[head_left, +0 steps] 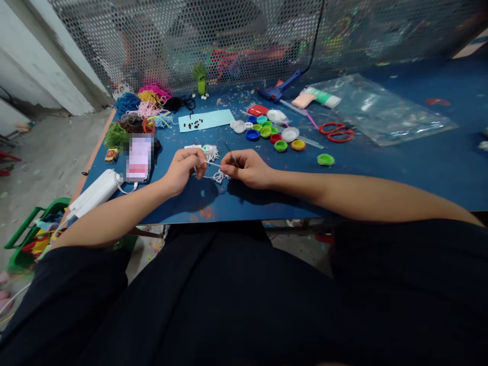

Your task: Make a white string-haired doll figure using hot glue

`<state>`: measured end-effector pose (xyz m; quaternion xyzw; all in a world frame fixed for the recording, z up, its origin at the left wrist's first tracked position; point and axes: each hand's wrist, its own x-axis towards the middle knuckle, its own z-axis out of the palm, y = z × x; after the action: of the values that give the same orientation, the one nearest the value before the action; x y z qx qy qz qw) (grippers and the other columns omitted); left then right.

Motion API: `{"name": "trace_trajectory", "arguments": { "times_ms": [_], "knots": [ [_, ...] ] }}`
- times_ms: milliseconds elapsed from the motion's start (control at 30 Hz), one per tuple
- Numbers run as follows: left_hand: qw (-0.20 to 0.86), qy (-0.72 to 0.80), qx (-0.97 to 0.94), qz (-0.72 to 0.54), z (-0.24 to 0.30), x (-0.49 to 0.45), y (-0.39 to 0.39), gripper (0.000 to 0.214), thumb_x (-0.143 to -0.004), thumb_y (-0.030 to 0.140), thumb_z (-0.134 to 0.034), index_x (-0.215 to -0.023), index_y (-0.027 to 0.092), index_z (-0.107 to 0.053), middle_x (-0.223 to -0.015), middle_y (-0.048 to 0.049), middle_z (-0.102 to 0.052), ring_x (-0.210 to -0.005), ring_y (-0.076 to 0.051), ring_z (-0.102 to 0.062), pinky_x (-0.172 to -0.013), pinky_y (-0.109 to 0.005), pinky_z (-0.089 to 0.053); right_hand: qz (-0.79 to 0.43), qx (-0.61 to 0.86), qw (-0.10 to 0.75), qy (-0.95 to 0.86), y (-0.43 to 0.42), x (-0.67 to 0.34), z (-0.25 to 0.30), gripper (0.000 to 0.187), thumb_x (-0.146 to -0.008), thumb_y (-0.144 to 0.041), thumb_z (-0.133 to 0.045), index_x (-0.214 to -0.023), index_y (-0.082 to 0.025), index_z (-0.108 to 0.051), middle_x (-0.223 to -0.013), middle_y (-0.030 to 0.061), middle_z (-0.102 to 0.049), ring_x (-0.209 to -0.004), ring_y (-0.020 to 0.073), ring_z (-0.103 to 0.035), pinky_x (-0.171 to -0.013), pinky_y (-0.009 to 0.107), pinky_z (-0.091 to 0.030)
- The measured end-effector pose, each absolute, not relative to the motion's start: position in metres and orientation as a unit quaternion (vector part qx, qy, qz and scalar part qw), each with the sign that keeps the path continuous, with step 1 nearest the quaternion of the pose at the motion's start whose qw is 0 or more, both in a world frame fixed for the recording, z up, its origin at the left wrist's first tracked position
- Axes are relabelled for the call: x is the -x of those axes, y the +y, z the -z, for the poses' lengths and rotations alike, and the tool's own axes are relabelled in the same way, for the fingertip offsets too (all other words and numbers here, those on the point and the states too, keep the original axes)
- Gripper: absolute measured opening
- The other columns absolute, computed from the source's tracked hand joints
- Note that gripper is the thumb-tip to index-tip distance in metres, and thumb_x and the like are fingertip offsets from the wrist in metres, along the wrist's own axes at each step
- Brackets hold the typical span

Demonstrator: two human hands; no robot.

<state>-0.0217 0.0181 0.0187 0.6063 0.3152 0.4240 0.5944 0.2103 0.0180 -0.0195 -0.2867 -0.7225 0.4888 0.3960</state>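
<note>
My left hand [184,168] is closed in a pinch on a strand of white yarn [218,176] just above the blue table [381,168]. My right hand [247,168] is closed too, gripping a thin dark needle-like tool [230,151] whose tip sticks up between the fingers, and it touches the same yarn. A small white yarn piece [209,150] lies just behind the hands.
Piles of coloured yarn [141,109], a light blue card [206,121], several bottle caps [272,133], red scissors [337,131], a blue glue gun [280,87], a clear plastic bag [377,109], a phone [139,157] and white power bank [95,192] lie on the table. Perforated metal screen [244,35] behind.
</note>
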Motion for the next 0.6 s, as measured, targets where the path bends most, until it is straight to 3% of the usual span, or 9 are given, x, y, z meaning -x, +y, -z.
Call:
{"name": "trace_trajectory", "arguments": {
  "times_ms": [100,200,267,433,600],
  "knots": [
    [0.586,0.324,-0.653,-0.355,-0.017,0.023,0.016,0.019,-0.078,0.03,-0.07,-0.072,0.012,-0.073,-0.06,-0.0044,-0.071,-0.052,-0.011,-0.066,-0.055,-0.022,-0.049,-0.53,0.285,0.426,-0.675,0.018,-0.209,0.02,0.052,-0.09,-0.063,-0.083,-0.087,-0.014,-0.065,-0.062,-0.0051,-0.049,-0.054,0.0058,-0.038,-0.052,0.023,-0.029],
    [0.592,0.33,-0.646,-0.351,-0.015,0.021,0.012,0.045,-0.09,0.057,-0.075,-0.093,0.012,-0.076,-0.073,-0.0078,-0.079,-0.06,-0.015,-0.074,-0.06,-0.024,-0.057,-0.555,0.278,0.457,-0.636,0.015,-0.206,0.017,0.052,-0.086,-0.063,-0.087,-0.088,-0.015,-0.066,-0.058,-0.0063,-0.048,-0.051,0.0054,-0.037,-0.05,0.022,-0.029],
    [0.583,0.328,-0.651,-0.359,-0.014,0.017,0.01,0.057,-0.089,0.067,-0.077,-0.1,0.012,-0.075,-0.075,-0.0071,-0.08,-0.061,-0.014,-0.075,-0.06,-0.023,-0.057,-0.572,0.279,0.469,-0.612,0.012,-0.203,0.014,0.052,-0.084,-0.063,-0.089,-0.088,-0.016,-0.066,-0.056,-0.007,-0.047,-0.049,0.0054,-0.036,-0.049,0.022,-0.028],
    [0.586,0.317,-0.661,-0.345,-0.013,0.011,0.007,0.059,-0.087,0.068,-0.084,-0.095,0.011,-0.073,-0.071,-0.0054,-0.078,-0.059,-0.01,-0.072,-0.06,-0.019,-0.056,-0.595,0.285,0.477,-0.581,0.011,-0.199,0.015,0.051,-0.08,-0.061,-0.092,-0.09,-0.016,-0.069,-0.054,-0.0073,-0.049,-0.047,0.0055,-0.036,-0.047,0.022,-0.029],
    [0.64,0.309,-0.639,-0.295,-0.012,0.01,0.007,0.049,-0.092,0.059,-0.083,-0.093,0.012,-0.067,-0.068,-0.0054,-0.076,-0.055,-0.011,-0.071,-0.056,-0.02,-0.054,-0.541,0.307,0.49,-0.611,0.008,-0.197,0.011,0.054,-0.08,-0.064,-0.091,-0.088,-0.014,-0.073,-0.06,-0.0033,-0.058,-0.052,0.0056,-0.043,-0.049,0.021,-0.032]
  ]
}}
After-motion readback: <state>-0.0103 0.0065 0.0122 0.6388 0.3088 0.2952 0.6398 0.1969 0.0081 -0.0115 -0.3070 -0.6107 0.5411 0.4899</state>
